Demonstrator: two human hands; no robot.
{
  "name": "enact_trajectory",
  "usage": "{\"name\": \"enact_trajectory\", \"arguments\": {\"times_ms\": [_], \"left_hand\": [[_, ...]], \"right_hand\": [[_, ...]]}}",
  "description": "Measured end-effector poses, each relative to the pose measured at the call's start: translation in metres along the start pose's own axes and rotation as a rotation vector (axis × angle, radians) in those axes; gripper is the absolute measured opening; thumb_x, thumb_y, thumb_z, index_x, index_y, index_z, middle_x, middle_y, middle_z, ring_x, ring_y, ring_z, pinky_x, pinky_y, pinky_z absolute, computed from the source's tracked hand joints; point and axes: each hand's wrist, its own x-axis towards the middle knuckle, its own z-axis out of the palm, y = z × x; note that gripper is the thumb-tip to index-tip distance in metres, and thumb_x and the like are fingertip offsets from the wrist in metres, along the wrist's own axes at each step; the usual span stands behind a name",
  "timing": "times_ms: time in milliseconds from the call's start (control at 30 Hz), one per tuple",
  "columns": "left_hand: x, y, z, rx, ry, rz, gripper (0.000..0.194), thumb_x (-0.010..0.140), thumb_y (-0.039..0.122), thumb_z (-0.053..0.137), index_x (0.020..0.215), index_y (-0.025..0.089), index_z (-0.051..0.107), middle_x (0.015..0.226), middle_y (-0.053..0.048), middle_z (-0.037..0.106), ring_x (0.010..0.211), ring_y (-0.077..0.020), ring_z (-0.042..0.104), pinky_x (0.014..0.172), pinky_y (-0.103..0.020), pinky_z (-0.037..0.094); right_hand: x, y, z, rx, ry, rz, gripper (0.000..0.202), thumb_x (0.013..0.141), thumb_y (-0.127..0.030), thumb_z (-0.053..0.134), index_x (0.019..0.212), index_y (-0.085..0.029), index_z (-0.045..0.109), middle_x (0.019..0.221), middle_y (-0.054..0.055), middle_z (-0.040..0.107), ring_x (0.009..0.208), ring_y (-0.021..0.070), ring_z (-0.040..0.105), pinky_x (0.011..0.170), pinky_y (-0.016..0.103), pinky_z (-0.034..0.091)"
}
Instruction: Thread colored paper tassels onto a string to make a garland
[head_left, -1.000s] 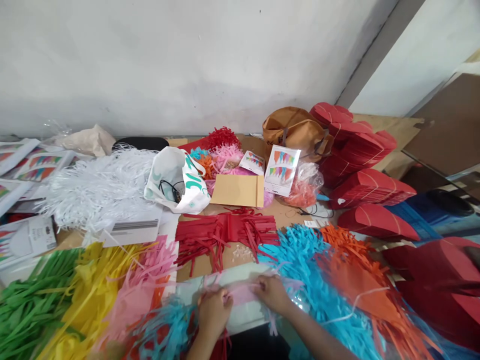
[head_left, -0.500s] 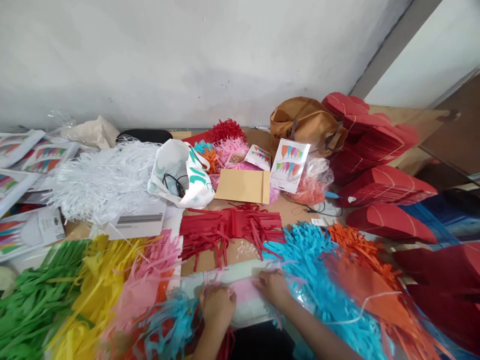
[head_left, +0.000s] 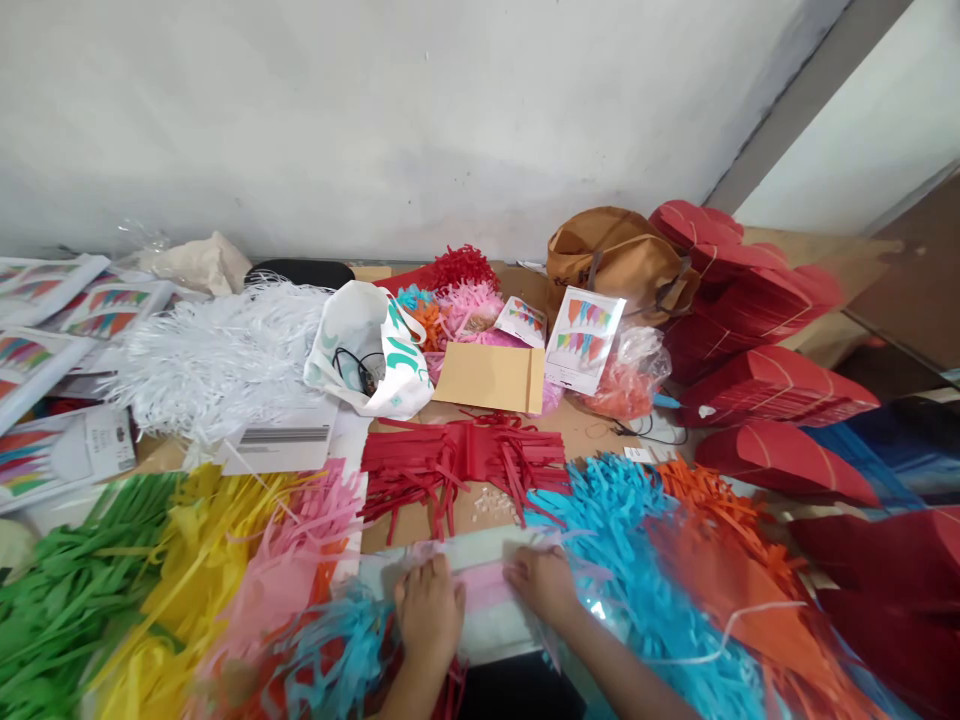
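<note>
Item, lower centre of frame: pale pink fringed paper [head_left: 486,585] on the desk [head_left: 570,420], my left hand [head_left: 429,610] and right hand [head_left: 546,583] pressed flat on its two ends, drawn slightly closer than a second ago, smoothing apparently continuing; red fringe [head_left: 461,460] just above.

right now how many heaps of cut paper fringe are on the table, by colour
white paper fringe heap: 1
green paper fringe heap: 1
yellow paper fringe heap: 1
pink paper fringe heap: 1
red paper fringe heap: 1
blue paper fringe heap: 1
orange paper fringe heap: 1
total: 7, leaving out the small mixed bunches at the back.
Left hand and right hand press a pale pink piece.
</note>
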Motion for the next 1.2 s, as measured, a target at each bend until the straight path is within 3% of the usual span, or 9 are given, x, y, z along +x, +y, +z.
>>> {"name": "enact_trajectory", "arguments": {"times_ms": [100,200,367,533,667,800,933,1067,1200], "left_hand": [[-0.001,0.001,0.004,0.019,0.008,0.190,0.031,0.090,0.020,0.048,0.116,0.022,0.064,0.119,-0.009,0.066,0.115,-0.0282,0.053,0.102,-0.046,0.031],[0.001,0.003,0.011,0.036,-0.042,0.396,0.027,0.092,0.017,0.046,0.106,0.026,0.068,0.104,-0.004,0.069,0.104,-0.0232,0.056,0.098,-0.041,0.035],[0.006,0.001,0.010,0.069,-0.071,0.542,0.028,0.091,0.015,0.047,0.110,0.023,0.067,0.103,-0.006,0.069,0.102,-0.0249,0.055,0.101,-0.047,0.033],[0.012,-0.001,-0.002,0.080,-0.061,0.590,0.032,0.093,0.018,0.041,0.111,0.025,0.066,0.101,-0.006,0.070,0.104,-0.0250,0.055,0.100,-0.047,0.032],[0.007,-0.001,-0.005,0.091,-0.011,0.586,0.028,0.089,0.022,0.046,0.103,0.027,0.069,0.095,-0.004,0.072,0.105,-0.0250,0.056,0.107,-0.052,0.025],[0.000,0.001,0.006,0.029,0.072,0.538,0.036,0.075,0.036,0.063,0.109,0.026,0.068,0.102,-0.006,0.072,0.115,-0.0304,0.054,0.115,-0.058,0.010],[-0.006,0.005,0.022,0.016,0.250,0.505,0.022,0.081,0.022,0.058,0.098,0.025,0.071,0.090,-0.004,0.071,0.108,-0.0281,0.057,0.116,-0.061,0.009],[-0.008,0.003,0.039,-0.002,0.293,0.459,0.025,0.087,0.014,0.051,0.099,0.024,0.072,0.091,-0.005,0.072,0.113,-0.0289,0.056,0.115,-0.062,0.014],[-0.010,-0.010,0.053,-0.017,0.351,0.464,0.027,0.088,0.013,0.052,0.102,0.027,0.071,0.095,-0.003,0.073,0.116,-0.0275,0.057,0.116,-0.060,0.014]], "right_hand": [[-0.001,-0.003,-0.003,-0.012,0.034,-0.008,0.015,0.086,-0.033,0.062,0.089,-0.020,0.069,0.082,0.010,0.075,0.077,0.0267,0.067,0.083,0.039,0.035],[-0.004,0.004,-0.019,-0.032,0.085,-0.011,0.016,0.084,-0.027,0.063,0.097,-0.019,0.068,0.091,0.013,0.073,0.088,0.0301,0.065,0.087,0.042,0.034],[-0.020,0.024,-0.041,-0.075,0.228,0.006,0.033,0.083,-0.019,0.059,0.116,-0.019,0.061,0.120,0.015,0.064,0.112,0.0343,0.053,0.095,0.048,0.030],[-0.033,0.011,-0.001,-0.216,0.118,-0.553,0.027,0.081,-0.022,0.061,0.108,-0.018,0.064,0.106,0.010,0.067,0.104,0.0274,0.054,0.102,0.045,0.028],[-0.021,0.006,0.028,-0.270,0.210,-0.479,0.015,0.083,-0.019,0.058,0.093,-0.016,0.068,0.092,0.010,0.069,0.091,0.0254,0.057,0.100,0.046,0.031],[-0.012,0.012,0.028,-0.220,0.305,-0.439,0.008,0.082,-0.023,0.061,0.084,-0.019,0.068,0.086,0.007,0.070,0.090,0.0247,0.057,0.098,0.045,0.032],[-0.020,0.011,0.024,-0.162,0.378,-0.479,0.015,0.081,-0.025,0.064,0.094,-0.021,0.067,0.098,0.006,0.070,0.101,0.0260,0.054,0.103,0.046,0.025],[-0.024,0.001,0.034,-0.149,0.470,-0.480,0.029,0.083,-0.026,0.065,0.112,-0.024,0.063,0.115,0.007,0.067,0.112,0.0268,0.050,0.108,0.047,0.016],[-0.019,0.004,0.044,-0.176,0.534,-0.552,0.008,0.089,-0.020,0.061,0.088,-0.025,0.067,0.082,0.000,0.069,0.093,0.0212,0.054,0.101,0.043,0.023]]}}
